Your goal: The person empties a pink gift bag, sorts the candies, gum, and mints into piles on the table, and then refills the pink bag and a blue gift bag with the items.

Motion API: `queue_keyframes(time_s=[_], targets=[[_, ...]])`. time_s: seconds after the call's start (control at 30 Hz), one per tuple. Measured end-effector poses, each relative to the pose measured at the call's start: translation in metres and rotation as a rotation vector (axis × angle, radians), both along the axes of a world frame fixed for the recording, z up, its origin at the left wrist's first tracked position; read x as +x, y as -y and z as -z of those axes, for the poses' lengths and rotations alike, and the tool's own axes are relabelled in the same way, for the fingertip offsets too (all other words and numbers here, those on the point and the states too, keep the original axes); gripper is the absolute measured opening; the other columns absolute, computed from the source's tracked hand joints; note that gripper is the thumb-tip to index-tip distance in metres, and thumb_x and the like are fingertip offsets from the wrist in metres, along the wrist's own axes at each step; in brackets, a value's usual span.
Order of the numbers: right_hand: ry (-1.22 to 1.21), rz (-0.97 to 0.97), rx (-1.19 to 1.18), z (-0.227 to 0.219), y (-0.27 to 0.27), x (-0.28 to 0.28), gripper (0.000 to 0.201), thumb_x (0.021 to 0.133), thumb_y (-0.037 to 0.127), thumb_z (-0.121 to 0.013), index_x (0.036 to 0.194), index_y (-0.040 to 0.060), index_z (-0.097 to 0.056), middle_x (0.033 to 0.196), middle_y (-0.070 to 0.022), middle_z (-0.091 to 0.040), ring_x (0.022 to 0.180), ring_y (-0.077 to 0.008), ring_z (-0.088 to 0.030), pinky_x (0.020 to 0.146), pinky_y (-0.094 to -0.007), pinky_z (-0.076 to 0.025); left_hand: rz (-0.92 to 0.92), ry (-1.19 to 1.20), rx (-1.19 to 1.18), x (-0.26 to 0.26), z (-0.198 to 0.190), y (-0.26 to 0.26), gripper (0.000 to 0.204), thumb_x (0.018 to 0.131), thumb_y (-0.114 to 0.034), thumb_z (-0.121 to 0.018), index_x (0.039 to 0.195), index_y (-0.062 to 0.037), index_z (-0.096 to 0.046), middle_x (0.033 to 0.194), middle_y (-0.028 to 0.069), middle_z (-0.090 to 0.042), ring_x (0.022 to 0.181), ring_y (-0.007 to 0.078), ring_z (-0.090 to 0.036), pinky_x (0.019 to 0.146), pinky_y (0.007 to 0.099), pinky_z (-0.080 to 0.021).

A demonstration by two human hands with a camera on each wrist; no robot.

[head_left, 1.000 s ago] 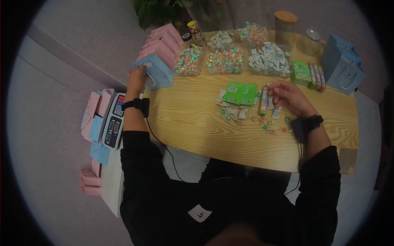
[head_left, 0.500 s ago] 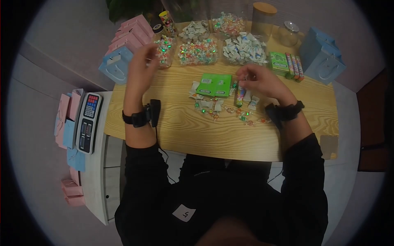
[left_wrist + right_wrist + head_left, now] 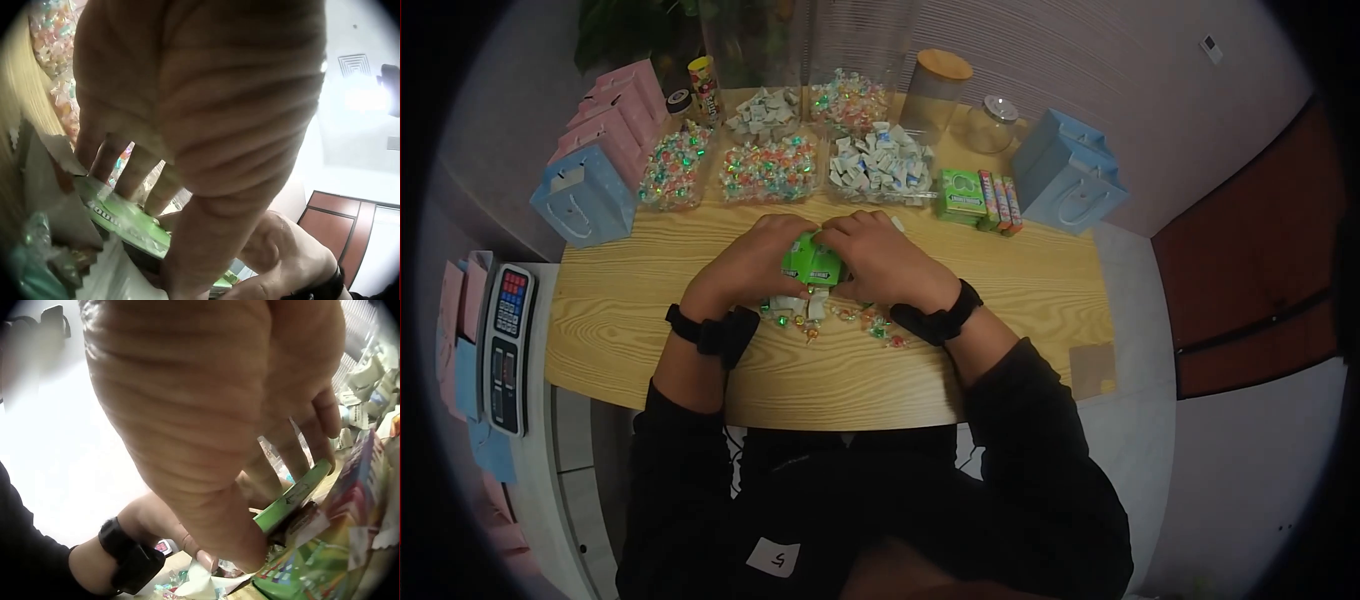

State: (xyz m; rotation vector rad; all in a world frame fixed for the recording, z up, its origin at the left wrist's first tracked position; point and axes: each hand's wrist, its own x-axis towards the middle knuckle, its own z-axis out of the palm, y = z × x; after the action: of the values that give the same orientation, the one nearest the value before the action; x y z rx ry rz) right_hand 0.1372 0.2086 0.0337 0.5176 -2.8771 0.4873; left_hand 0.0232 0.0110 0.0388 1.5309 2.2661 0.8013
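Two flat green gum packs lie side by side among wrapped candies. My left hand grips them from the left, fingers over the far edge and thumb at the near side. From the right, my right hand holds the other side, its fingers curled over the edge in the right wrist view. A colourful candy stick pack lies beside that hand; my right hand covers it in the head view. White-wrapped candies and shiny twist-wrapped candies lie close below the packs.
Clear trays of twist-wrapped candies and white candies line the back. More green packs and stick packs lie right. Blue bags stand right, pink bags left, and a scale beyond the table.
My left hand has left the blue bag at the left and come across to the green gum packs. My right hand has moved from the candy stick pack onto them. The view has swung right.
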Motion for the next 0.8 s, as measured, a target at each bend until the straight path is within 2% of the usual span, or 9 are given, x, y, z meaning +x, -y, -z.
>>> queue_keyframes(time_s=[0.17,0.23,0.27,0.37,0.43,0.5,0.6,0.73,0.8], targets=[[-0.069,-0.004,-0.012,-0.009,0.001,0.002,0.048,0.064,0.023,-0.079,0.108,0.0058,-0.066,0.109,-0.0105,-0.063,0.104,-0.0301,-0.054,0.091,-0.0395,-0.042,-0.032,0.032,0.112,0.0,0.0,0.006,0.066,0.064,-0.02,-0.084,0.122,-0.0037,-0.058,0.122,0.0163,-0.059,0.115,0.033,-0.054,0.099,0.0389,-0.044],[-0.058,0.023,-0.023,-0.011,-0.002,0.0,0.04,0.067,0.024,-0.078,0.102,0.0076,-0.069,0.107,-0.0089,-0.064,0.103,-0.0293,-0.054,0.089,-0.0393,-0.045,-0.032,0.211,0.158,-0.012,0.001,0.007,0.043,0.073,-0.019,-0.08,0.109,-0.0002,-0.065,0.103,0.0129,-0.066,0.094,0.023,-0.063,0.085,0.0324,-0.05],[-0.046,0.001,-0.023,-0.012,-0.002,0.0,0.04,0.067,0.024,-0.078,0.102,0.0076,-0.069,0.107,-0.0089,-0.064,0.103,-0.0293,-0.054,0.089,-0.0393,-0.045,-0.055,0.221,0.161,-0.017,0.005,0.008,0.043,0.073,-0.019,-0.08,0.109,-0.0002,-0.065,0.103,0.0129,-0.066,0.094,0.023,-0.063,0.085,0.0324,-0.05],[-0.111,-0.002,-0.015,-0.015,0.0,0.001,0.032,0.07,0.012,-0.074,0.101,0.0065,-0.068,0.108,-0.0083,-0.065,0.099,-0.0293,-0.056,0.088,-0.0373,-0.049,-0.114,0.552,0.153,-0.032,0.02,0.008,0.018,0.086,-0.008,-0.071,0.102,0.0005,-0.067,0.094,0.001,-0.068,0.085,0.0086,-0.062,0.079,0.0265,-0.051],[-0.155,-0.013,-0.047,-0.009,-0.002,-0.005,0.03,0.071,0.012,-0.075,0.099,0.0077,-0.068,0.102,-0.0078,-0.064,0.095,-0.029,-0.057,0.085,-0.0381,-0.049,-0.11,0.645,0.169,-0.033,0.022,0.01,0.018,0.086,-0.007,-0.071,0.103,0.0004,-0.068,0.101,0.0036,-0.068,0.091,0.0106,-0.062,0.082,0.0273,-0.051],[-0.197,-0.017,-0.08,-0.007,-0.001,-0.007,0.027,0.071,0.011,-0.075,0.097,0.0089,-0.068,0.096,-0.0073,-0.063,0.091,-0.0287,-0.057,0.082,-0.039,-0.049,0.013,0.585,0.2,-0.033,0.024,0.012,0.018,0.086,-0.006,-0.071,0.103,0.0005,-0.068,0.107,0.0049,-0.066,0.096,0.0121,-0.062,0.085,0.0274,-0.051],[-0.2,-0.047,-0.05,-0.011,0.003,-0.007,0.024,0.072,0.007,-0.074,0.095,0.0083,-0.067,0.093,-0.0068,-0.062,0.089,-0.0284,-0.057,0.078,-0.0385,-0.05,0.023,0.551,0.172,-0.034,0.022,0.012,0.02,0.086,-0.006,-0.071,0.104,0.0007,-0.068,0.111,0.0056,-0.065,0.1,0.013,-0.061,0.087,0.0278,-0.05],[-0.262,-0.068,-0.071,-0.015,0.012,-0.007,0.027,0.072,0.005,-0.073,0.099,0.009,-0.068,0.09,-0.0058,-0.062,0.088,-0.0271,-0.058,0.077,-0.0379,-0.049,0.004,0.494,0.206,-0.039,0.033,0.008,0.021,0.086,-0.006,-0.071,0.105,0.0005,-0.068,0.109,0.0051,-0.066,0.099,0.0128,-0.062,0.088,0.0282,-0.05],[-0.293,-0.07,-0.09,-0.016,0.018,-0.007,0.029,0.072,0.005,-0.073,0.1,0.0098,-0.068,0.089,-0.0056,-0.062,0.088,-0.0265,-0.058,0.076,-0.0376,-0.049,-0.007,0.56,0.295,-0.036,0.036,0.004,0.019,0.084,-0.009,-0.071,0.1,-0.0002,-0.069,0.097,0.0065,-0.069,0.089,0.0127,-0.064,0.081,0.0278,-0.051]])
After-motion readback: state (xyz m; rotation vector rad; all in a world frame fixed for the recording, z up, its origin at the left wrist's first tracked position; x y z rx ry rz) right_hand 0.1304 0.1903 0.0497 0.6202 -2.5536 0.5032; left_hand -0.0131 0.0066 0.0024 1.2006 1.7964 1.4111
